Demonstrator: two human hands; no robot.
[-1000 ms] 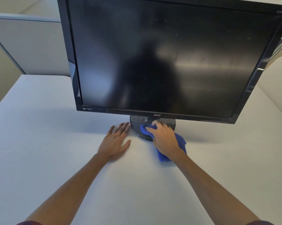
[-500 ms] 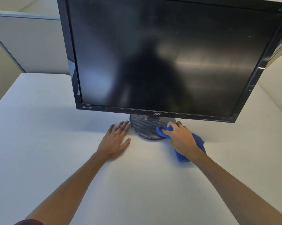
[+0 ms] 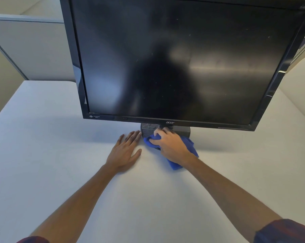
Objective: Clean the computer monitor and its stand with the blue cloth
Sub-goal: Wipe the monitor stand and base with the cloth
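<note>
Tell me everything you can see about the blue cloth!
The blue cloth looks soft, like microfiber, and is bunched up, not folded flat. It lies on the monitor's round ribbed stand base, with one corner trailing onto the white desk. The right hand presses on top, fingers pinching its left edge. The left hand is not touching it.

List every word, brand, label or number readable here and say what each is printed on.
"acer": on the monitor, middle of its lower bezel.
Small logo with two lines of print: left end of the lower bezel, too small to read.
Faint marking: bezel's upper right corner, too blurred to read.
Nothing readable on the blue cloth, stand or table.
</note>
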